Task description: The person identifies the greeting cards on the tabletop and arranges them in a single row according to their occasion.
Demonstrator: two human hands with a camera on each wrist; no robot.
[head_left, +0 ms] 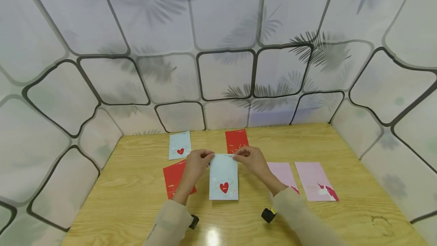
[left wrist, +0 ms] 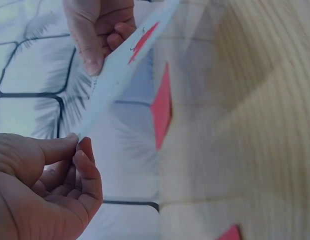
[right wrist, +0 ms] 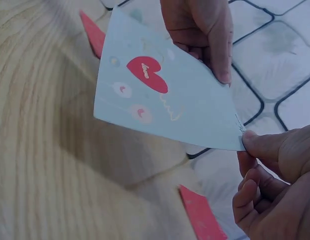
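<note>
Beyond the fingers (head_left: 241, 152), the wood-grained bench (head_left: 126, 200) meets a leaf-patterned wall (head_left: 225, 73). Left hand (head_left: 196, 163) and right hand (head_left: 253, 161) pinch a pale blue card (head_left: 223, 170) between them by its top corners, red heart (head_left: 224, 187) below the fingers.

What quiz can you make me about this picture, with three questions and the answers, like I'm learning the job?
1. How many red cards can you see on the table?

2. True or false: only the left hand is touching the raised pale-blue heart card.

3. Which card lies farthest right?
A) a red one
B) a pale-blue one
C) a pink one

Key:
1. Two.
2. False; the right hand pinches it too.
3. C, the pink unicorn card.
</note>
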